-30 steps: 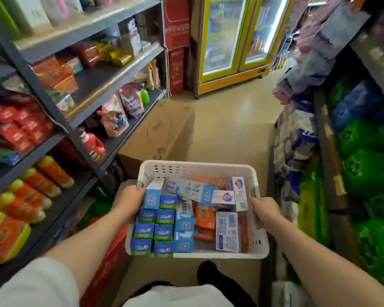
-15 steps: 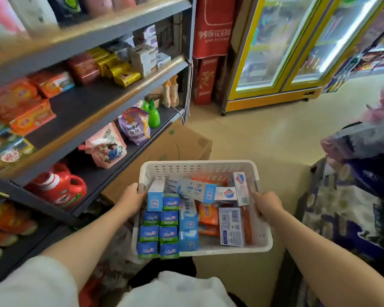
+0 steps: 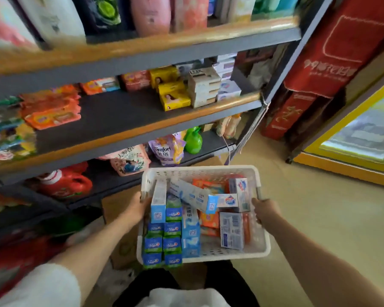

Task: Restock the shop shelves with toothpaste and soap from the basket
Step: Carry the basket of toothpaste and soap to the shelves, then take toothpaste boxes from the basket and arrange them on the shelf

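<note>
Many boxes (image 3: 192,222) in basket (image 3: 200,172)

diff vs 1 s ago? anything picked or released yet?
Nothing picked or released. The person has turned left toward the shelves: the soap shelf now fills the view, and the yellow fridge has slid to the right edge. The left hand and right hand still grip the white basket; the boxes inside look unmoved.

White perforated basket (image 3: 200,173) at six o'clock holds blue-and-green toothpaste boxes (image 3: 162,242). Orange soap packs (image 3: 208,219) lie beside them. Yellow boxes (image 3: 173,94) at twelve o'clock.
</note>
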A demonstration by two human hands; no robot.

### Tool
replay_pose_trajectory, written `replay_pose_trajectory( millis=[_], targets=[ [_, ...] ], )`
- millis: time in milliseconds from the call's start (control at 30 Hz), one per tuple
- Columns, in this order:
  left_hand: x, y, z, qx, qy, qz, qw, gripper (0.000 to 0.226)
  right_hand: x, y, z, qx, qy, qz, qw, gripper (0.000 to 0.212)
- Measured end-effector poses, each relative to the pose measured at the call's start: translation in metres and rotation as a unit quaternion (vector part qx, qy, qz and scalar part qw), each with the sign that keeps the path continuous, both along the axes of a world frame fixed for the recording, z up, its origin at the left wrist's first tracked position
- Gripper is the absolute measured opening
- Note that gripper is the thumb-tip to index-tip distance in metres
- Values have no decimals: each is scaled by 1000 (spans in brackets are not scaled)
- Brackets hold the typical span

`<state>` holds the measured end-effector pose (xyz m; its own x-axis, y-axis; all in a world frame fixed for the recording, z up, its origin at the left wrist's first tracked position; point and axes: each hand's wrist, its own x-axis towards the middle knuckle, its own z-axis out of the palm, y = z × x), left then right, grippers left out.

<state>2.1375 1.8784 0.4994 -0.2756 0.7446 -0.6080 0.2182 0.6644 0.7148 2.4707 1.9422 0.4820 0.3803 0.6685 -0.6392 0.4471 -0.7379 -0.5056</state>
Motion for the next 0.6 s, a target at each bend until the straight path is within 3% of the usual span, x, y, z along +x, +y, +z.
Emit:
replay_pose_trajectory(
  millis=[100,400,500,600],
  targets=[
    [12,9,-35,-60,11,58,996,40,9,53,-28,-34,8,80,996,22],
    [34,52,-120,-105,118,164,974,44,-1,144,-149,-61,24,216,974,26],
    [25,60,-134,-93,135,216,963,42,-23,170,-171,-23,5,211,977,21],
    [20,58,-133,-89,161,199,963,40,-35,180,-173,-11,6,201,980,7]
  ],
)
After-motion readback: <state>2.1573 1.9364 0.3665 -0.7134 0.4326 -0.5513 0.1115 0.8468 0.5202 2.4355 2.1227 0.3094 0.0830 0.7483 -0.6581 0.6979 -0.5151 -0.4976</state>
